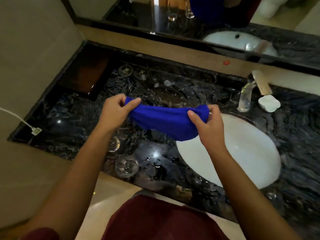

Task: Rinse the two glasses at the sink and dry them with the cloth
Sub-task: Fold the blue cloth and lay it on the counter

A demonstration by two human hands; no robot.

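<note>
Head view: we see one blue cloth (166, 121), bunched & sagging, stretched over the dark marble bench (69, 111) beside the white sink (242, 153). Left hand (114, 113) & right hand (209, 123) fingers pinched shut on its ends. Two clear glasses (126, 166) near bench front, blurry.

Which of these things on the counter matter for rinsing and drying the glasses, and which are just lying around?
For the job:
blue cloth, held by left hand and right hand
two glasses
sink
tap

Just lying about:
white soap-like lump
white plug and cable
dark tray
</note>
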